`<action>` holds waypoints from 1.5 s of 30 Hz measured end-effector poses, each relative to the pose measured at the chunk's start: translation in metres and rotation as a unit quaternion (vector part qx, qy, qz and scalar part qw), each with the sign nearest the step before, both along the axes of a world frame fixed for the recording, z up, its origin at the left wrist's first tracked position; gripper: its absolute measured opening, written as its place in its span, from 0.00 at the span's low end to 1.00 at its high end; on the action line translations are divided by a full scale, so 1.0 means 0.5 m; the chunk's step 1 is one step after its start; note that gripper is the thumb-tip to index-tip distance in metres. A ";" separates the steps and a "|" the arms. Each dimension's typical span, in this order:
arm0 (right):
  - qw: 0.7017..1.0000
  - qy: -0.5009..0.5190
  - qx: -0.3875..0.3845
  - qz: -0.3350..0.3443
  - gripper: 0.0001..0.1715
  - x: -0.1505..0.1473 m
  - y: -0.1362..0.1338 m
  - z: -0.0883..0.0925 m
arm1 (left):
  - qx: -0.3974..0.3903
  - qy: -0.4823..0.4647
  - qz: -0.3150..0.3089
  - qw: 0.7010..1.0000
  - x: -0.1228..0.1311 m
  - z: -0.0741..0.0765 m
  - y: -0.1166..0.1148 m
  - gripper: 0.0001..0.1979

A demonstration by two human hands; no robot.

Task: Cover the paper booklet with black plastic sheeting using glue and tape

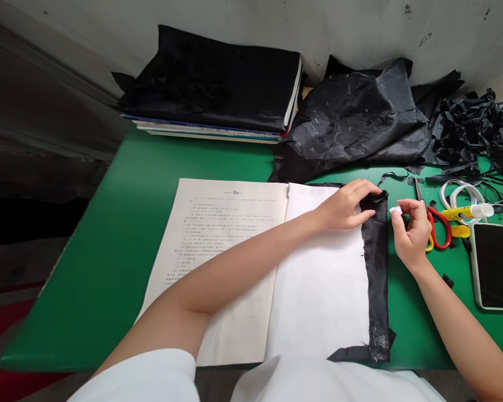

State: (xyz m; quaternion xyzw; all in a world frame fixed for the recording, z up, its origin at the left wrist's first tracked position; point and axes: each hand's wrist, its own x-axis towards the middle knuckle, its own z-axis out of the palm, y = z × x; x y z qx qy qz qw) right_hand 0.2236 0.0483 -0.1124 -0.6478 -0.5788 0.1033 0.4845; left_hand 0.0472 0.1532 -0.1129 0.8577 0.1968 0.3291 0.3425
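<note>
A book lies open in front of me, its printed page (226, 234) on the left and a blank white sheet (318, 290) on the right. Black cloth (377, 279) is folded over the right edge of that sheet, with ragged edges and whitish smears near the bottom corner. My left hand (347, 205) rests on the upper right corner, fingertips pressing the cloth, thumb spread apart on the black strip. Just right of this corner, my right hand (413, 229) pinches a small white piece (396, 210) between thumb and fingers; its exact kind is unclear.
Right of the book lie red-handled scissors (440, 226), a yellow glue stick (461, 213), a yellow cap (460, 231), white rings (461, 195) and a phone (492, 268). Behind are stacked books (209, 125) under a black-covered one, a black sheet (352, 117) and shredded black scraps (469, 125).
</note>
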 end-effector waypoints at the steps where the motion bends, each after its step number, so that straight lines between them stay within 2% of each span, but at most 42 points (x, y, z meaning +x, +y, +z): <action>1: 1.000 -0.015 0.002 -0.005 0.11 -0.002 0.001 0.001 | 0.014 -0.002 0.004 1.000 0.000 -0.001 0.000 0.17; 4: 0.997 -0.074 0.007 -0.013 0.09 -0.007 0.007 0.003 | 0.022 0.002 0.028 0.999 0.002 -0.001 0.001 0.14; 9: 0.988 -0.155 0.005 0.029 0.04 -0.008 0.016 0.001 | -0.008 -0.007 0.071 0.997 0.005 -0.005 0.000 0.12; 17: 0.979 -0.197 -0.019 0.055 0.12 -0.009 0.016 0.001 | -0.036 -0.003 0.090 0.995 0.007 -0.015 0.001 0.12; 24: 0.984 -0.176 0.022 0.030 0.02 -0.012 0.018 -0.001 | -0.062 0.000 0.076 0.995 0.011 -0.006 0.000 0.12; 28: 0.986 -0.159 0.042 0.007 0.06 -0.015 0.022 -0.002 | -0.096 0.011 0.084 0.992 0.019 -0.002 0.006 0.14; 33: 0.990 -0.140 0.025 -0.001 0.03 -0.016 0.027 0.000 | -0.115 0.015 0.059 0.992 0.020 0.007 0.008 0.18; 45: 0.994 -0.108 -0.001 0.010 0.06 -0.018 0.024 -0.002 | -0.211 0.030 0.077 0.974 0.025 0.021 -0.006 0.15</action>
